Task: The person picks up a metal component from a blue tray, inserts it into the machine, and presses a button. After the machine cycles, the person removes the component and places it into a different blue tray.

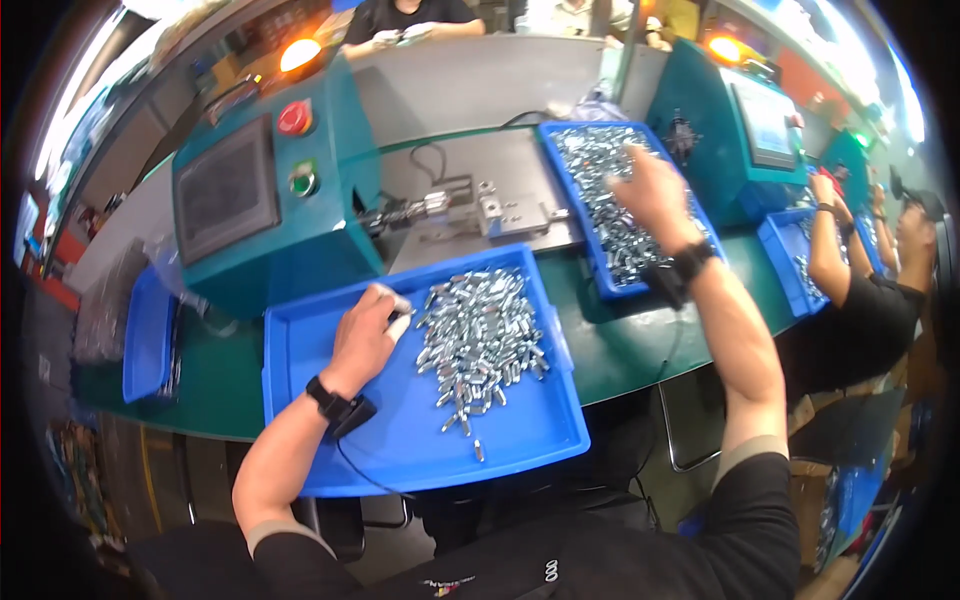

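Straight before me: green bench (625, 345); two teal machines (345, 240); wide blue tray (400, 445); narrower blue tray (624, 291); left hand (362, 340) over the wide tray, fingers bent, grip unclear; right hand (655, 200) over the narrower, blurred, grip unclear; amber lamps (300, 55), lit; pale shirt lettering (448, 583); small metal parts (485, 330) heaped in both trays.

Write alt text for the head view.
A person's left hand is beside a pile of small metal parts in a large blue tray; the right hand is over a second blue tray of parts. A green machine stands behind the first tray.
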`<act>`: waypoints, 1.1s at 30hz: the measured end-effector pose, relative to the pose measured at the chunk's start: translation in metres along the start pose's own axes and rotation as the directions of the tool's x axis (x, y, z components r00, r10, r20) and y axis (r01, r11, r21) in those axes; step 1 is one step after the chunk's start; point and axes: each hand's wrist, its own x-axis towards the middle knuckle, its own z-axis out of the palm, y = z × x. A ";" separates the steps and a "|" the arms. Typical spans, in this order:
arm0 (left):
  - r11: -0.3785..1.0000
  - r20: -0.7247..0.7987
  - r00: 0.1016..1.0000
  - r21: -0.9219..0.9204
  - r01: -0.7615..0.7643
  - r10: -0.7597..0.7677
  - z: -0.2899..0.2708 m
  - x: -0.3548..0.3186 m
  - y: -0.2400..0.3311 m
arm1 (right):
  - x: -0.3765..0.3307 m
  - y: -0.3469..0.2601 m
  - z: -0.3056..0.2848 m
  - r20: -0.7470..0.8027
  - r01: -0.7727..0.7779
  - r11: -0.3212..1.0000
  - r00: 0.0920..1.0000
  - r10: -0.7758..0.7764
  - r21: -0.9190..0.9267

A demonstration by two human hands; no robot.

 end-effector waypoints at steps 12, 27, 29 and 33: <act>0.999 0.063 0.997 0.006 0.052 -0.052 -0.019 0.004 0.042 | -0.124 -0.051 0.000 0.004 0.163 0.577 0.961 -0.277 0.801; 0.851 -0.071 0.904 0.375 -0.367 0.421 -0.003 0.151 0.099 | -0.150 -0.079 0.034 -0.204 0.357 0.411 0.906 -0.371 0.839; 0.847 -0.058 0.905 0.380 -0.371 0.422 0.004 0.162 0.094 | -0.149 -0.079 0.032 -0.210 0.359 0.412 0.907 -0.364 0.837; 0.844 -0.028 0.913 0.391 -0.366 0.408 0.012 0.174 0.092 | -0.150 -0.077 0.028 -0.217 0.365 0.402 0.904 -0.368 0.840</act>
